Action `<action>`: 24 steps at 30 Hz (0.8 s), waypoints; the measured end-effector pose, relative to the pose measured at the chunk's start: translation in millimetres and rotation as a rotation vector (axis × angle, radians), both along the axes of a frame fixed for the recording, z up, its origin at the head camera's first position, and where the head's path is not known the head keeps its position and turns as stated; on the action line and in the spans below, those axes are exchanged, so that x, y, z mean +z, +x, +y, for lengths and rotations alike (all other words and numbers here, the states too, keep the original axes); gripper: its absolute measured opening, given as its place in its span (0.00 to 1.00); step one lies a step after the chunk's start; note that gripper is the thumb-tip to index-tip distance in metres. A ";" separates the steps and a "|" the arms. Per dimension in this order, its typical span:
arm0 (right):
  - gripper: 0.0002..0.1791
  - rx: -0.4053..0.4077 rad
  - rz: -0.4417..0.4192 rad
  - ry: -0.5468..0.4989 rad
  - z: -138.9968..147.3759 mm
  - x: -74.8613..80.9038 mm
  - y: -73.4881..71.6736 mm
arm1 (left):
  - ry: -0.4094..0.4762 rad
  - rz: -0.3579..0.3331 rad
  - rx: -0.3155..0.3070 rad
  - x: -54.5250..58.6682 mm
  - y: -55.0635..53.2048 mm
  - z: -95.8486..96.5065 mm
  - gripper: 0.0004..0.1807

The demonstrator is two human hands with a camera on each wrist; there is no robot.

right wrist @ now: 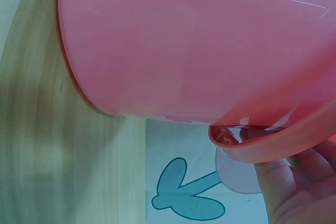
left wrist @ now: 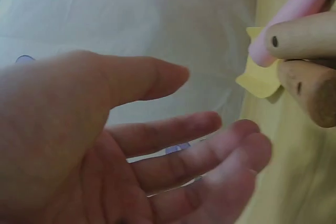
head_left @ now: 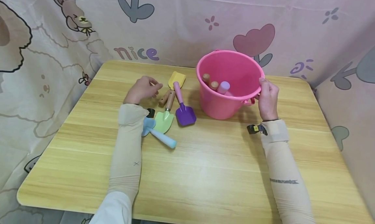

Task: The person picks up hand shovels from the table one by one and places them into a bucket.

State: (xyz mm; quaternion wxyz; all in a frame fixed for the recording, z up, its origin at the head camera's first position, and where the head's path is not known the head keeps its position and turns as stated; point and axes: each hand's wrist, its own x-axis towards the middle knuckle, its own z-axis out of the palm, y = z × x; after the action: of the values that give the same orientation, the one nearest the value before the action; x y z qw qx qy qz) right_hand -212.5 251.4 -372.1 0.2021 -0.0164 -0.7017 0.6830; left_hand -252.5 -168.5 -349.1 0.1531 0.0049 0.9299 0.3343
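Observation:
A pink bucket stands upright on the table, with two wooden handles and a lilac handle showing inside. My right hand grips the bucket's rim at its right side, close to the handle joint. Over the table's left half, my left hand holds nothing, its fingers loosely bent and apart in the left wrist view. To its right lie a yellow shovel, a purple shovel with a pink handle and a green trowel with a wooden handle. A blue tool lies nearer, partly behind my left forearm.
The wooden table has rounded corners. A patterned cloth hangs behind it and along both sides. Another wooden handle lies beside the green trowel's handle.

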 end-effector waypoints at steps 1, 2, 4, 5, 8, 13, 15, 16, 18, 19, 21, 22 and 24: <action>0.25 0.000 0.000 -0.001 0.0 0.0 0.0 | -0.007 -0.019 -0.007 -0.8 -0.3 0.4 0.27; 0.25 0.000 0.000 0.000 0.0 0.1 0.1 | -0.014 -0.032 -0.015 -1.8 -0.7 1.0 0.27; 0.25 0.000 0.001 0.003 0.0 0.4 0.3 | -0.030 -0.057 -0.032 -3.7 -1.4 2.0 0.28; 0.24 0.000 0.000 0.003 0.0 0.5 0.3 | -0.039 -0.068 -0.041 -4.5 -1.7 2.4 0.28; 0.24 -0.002 -0.005 0.012 0.2 0.8 0.5 | -0.051 -0.106 -0.064 -7.2 -1.3 4.4 0.27; 0.24 -0.001 -0.004 0.006 0.1 0.8 0.5 | -0.055 -0.157 -0.095 -11.8 -0.9 8.6 0.26; 0.24 0.000 -0.002 0.004 0.1 0.7 0.4 | -0.060 -0.165 -0.110 -13.4 -1.4 9.7 0.27; 0.24 0.001 -0.001 0.006 0.0 0.7 0.4 | -0.064 -0.167 -0.116 -14.0 -1.6 10.2 0.27; 0.24 0.004 0.000 0.009 0.1 0.6 0.2 | -0.066 -0.167 -0.128 -15.3 -1.8 10.5 0.28; 0.24 0.005 0.000 0.010 0.1 0.6 0.1 | -0.065 -0.167 -0.132 -15.6 -1.7 10.8 0.29; 0.24 0.005 -0.001 0.011 0.2 0.6 0.0 | -0.064 -0.170 -0.136 -15.8 -1.5 11.4 0.29; 0.24 0.006 -0.001 0.012 0.3 0.6 0.0 | -0.062 -0.173 -0.133 -15.8 -1.4 11.8 0.29; 0.24 0.005 -0.002 0.016 0.5 0.5 0.2 | -0.060 -0.180 -0.126 -15.7 -1.2 12.6 0.29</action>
State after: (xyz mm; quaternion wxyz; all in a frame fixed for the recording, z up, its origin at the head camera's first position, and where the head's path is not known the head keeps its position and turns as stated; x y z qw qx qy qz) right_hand -212.4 251.9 -371.7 0.1999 -0.0137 -0.7074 0.6778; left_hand -253.8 -155.9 -364.9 0.2567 0.0288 0.9198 0.2952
